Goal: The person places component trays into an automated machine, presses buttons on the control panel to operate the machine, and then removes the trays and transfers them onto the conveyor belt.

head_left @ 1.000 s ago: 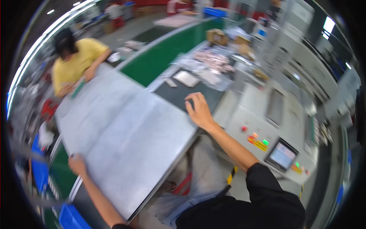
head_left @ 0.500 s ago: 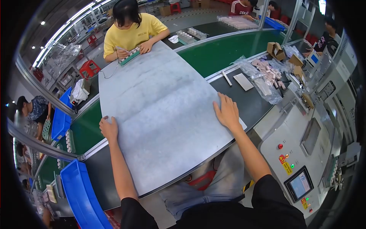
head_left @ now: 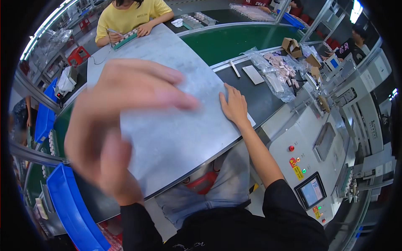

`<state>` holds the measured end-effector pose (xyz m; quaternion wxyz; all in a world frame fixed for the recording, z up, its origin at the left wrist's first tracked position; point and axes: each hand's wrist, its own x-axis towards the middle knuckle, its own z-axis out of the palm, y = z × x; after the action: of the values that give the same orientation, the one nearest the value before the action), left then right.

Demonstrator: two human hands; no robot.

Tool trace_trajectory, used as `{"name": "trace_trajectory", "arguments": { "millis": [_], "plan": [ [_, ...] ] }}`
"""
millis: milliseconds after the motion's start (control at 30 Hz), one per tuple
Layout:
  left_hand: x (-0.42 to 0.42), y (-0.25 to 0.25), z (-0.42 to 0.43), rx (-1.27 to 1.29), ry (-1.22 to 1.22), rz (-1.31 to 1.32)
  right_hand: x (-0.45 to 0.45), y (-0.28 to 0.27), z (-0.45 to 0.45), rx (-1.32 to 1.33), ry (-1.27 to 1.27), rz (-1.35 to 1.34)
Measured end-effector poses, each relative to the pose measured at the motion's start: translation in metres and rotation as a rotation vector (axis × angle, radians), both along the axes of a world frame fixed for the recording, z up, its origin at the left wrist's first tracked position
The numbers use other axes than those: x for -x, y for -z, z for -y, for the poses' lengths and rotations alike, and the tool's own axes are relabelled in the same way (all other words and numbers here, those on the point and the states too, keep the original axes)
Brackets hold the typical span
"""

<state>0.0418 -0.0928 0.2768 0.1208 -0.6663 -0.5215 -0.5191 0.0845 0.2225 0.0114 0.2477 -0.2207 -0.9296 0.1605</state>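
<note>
My left hand (head_left: 113,117) is raised close to the camera, blurred, with its fingers curved and the thumb apart from them. Nothing shows in its grasp. Below it lies a large grey sheet-like board (head_left: 188,138) on the workbench, partly hidden by this hand. My right hand (head_left: 234,104) rests flat at the board's right edge, fingers stretched out and holding nothing. Just under that hand's wrist, a small white piece (head_left: 251,120) sticks out at the edge.
Across the board a person in yellow (head_left: 132,19) works on a green tray of parts (head_left: 125,40). A blue bin (head_left: 75,205) stands at left. On the right are a white plate (head_left: 253,75), bagged pink pieces (head_left: 282,67) and a machine panel with a screen (head_left: 310,191). A green conveyor (head_left: 238,42) runs behind.
My left hand has left the board's left edge and come up close to the camera. The right hand stays at the right edge. The whole view has shifted slightly.
</note>
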Motion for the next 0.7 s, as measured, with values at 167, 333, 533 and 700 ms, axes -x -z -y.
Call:
{"name": "trace_trajectory", "arguments": {
  "millis": [167, 333, 533, 700],
  "plan": [
    [-0.025, -0.008, -0.016, -0.171, 0.155, -0.125, 0.002, -0.001, -0.002, -0.013, -0.001, 0.017],
    [-0.060, 0.005, -0.012, -0.182, 0.154, -0.012, 0.002, 0.006, -0.001, -0.063, 0.008, 0.008],
    [-0.059, 0.009, 0.007, -0.184, 0.093, 0.073, 0.003, 0.005, -0.001, -0.054, -0.020, 0.027],
    [-0.064, 0.012, 0.012, -0.196, 0.135, 0.153, 0.003, 0.003, 0.000, -0.042, -0.005, 0.067]
  ]
}}
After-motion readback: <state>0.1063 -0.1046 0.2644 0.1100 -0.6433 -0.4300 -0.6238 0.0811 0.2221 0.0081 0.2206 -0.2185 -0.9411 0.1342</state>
